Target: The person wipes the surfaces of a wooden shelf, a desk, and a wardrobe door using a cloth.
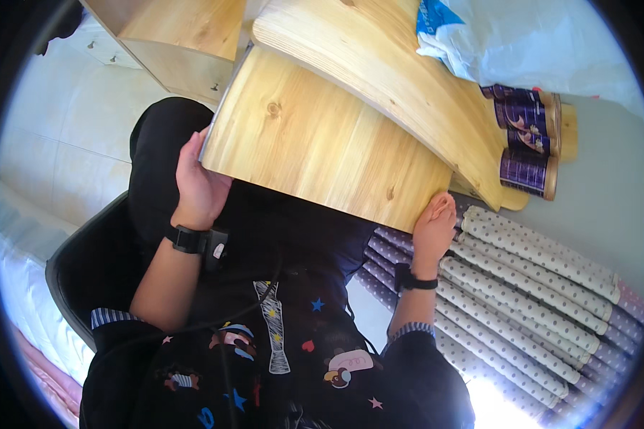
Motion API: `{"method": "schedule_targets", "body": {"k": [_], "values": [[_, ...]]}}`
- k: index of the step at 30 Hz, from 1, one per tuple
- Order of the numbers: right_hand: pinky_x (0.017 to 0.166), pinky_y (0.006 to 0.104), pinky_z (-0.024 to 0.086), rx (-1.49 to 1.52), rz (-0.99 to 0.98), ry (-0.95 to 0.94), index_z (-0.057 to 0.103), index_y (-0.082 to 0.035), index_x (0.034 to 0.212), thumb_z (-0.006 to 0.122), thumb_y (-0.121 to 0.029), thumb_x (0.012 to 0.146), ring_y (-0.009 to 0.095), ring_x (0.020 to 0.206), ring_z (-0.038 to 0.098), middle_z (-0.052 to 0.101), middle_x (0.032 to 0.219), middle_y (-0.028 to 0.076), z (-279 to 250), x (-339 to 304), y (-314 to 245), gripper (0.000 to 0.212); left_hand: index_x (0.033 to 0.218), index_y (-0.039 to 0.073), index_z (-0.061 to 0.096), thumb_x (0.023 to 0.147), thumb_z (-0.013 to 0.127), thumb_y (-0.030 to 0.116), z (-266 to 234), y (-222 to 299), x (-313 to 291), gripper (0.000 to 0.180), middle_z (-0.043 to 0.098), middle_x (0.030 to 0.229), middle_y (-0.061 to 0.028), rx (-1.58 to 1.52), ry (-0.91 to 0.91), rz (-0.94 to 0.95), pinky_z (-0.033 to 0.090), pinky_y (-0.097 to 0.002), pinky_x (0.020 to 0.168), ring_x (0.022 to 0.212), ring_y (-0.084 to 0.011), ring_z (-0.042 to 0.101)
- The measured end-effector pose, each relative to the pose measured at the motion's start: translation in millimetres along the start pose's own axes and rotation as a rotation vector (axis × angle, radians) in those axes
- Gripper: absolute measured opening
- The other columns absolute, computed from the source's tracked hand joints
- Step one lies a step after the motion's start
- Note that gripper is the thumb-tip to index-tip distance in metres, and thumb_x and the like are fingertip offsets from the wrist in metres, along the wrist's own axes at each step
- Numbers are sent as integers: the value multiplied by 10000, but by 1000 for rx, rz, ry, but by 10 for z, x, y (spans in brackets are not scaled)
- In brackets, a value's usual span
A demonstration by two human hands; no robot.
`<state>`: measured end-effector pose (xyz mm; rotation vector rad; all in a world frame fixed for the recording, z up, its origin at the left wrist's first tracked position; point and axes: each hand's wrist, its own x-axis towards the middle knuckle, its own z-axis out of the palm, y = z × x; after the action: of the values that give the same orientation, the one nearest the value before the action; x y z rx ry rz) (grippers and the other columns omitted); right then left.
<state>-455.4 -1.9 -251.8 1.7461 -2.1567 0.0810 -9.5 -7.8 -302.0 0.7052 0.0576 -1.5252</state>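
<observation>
A pale wooden pull-out board (315, 136) sticks out over my lap from under the wooden desk top (386, 64). My left hand (199, 182) grips the board's left edge near its front corner, beside a grey metal strip. Its fingertips are partly hidden behind the board. At the opposite front corner, my right hand (436, 225) has its fingers curled against the board's edge. Nothing lies on the visible face of the board. Dark bands circle both of my wrists.
Several purple cans (526, 171) stand right of the desk, below a white plastic bag (529, 46). Dotted curtain (522, 293) folds hang at the right. A wooden cabinet (175, 53) stands at the far left. I sit on a black chair (75, 264).
</observation>
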Motion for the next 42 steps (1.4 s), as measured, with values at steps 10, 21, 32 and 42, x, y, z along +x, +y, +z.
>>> {"method": "schedule_targets", "body": {"k": [10,21,32,42], "values": [[918,517,551,-40,-168,-336,563,-6,1354,583,-339,992,463,1093,649,583,1380,231,-595,-228,-1195,492,1171,1,708,1079,525,348,54,521,275,403,746,1012,-71,551,172,-190,554,-271,771,859,-138,709],[904,437,526,350,-837,61,641,-31,1181,577,-223,968,359,1154,622,631,1268,158,-607,416,-3318,293,1113,18,688,1056,581,263,-370,760,56,273,733,971,-80,588,-22,-326,595,-259,721,796,-164,738],[953,411,512,213,-1151,35,646,-35,1207,706,-251,872,337,1057,632,647,1252,137,-946,-230,-3520,403,1126,27,686,1090,483,297,-692,873,-216,340,749,1043,-82,474,-35,-251,565,-316,834,955,-187,715],[727,398,591,488,-1055,-175,648,-41,1217,744,-260,855,326,928,657,628,1203,109,-961,-271,-3394,434,1076,41,701,1077,518,308,-685,900,-268,323,750,984,-71,499,30,-197,553,-298,798,885,-164,705]]}}
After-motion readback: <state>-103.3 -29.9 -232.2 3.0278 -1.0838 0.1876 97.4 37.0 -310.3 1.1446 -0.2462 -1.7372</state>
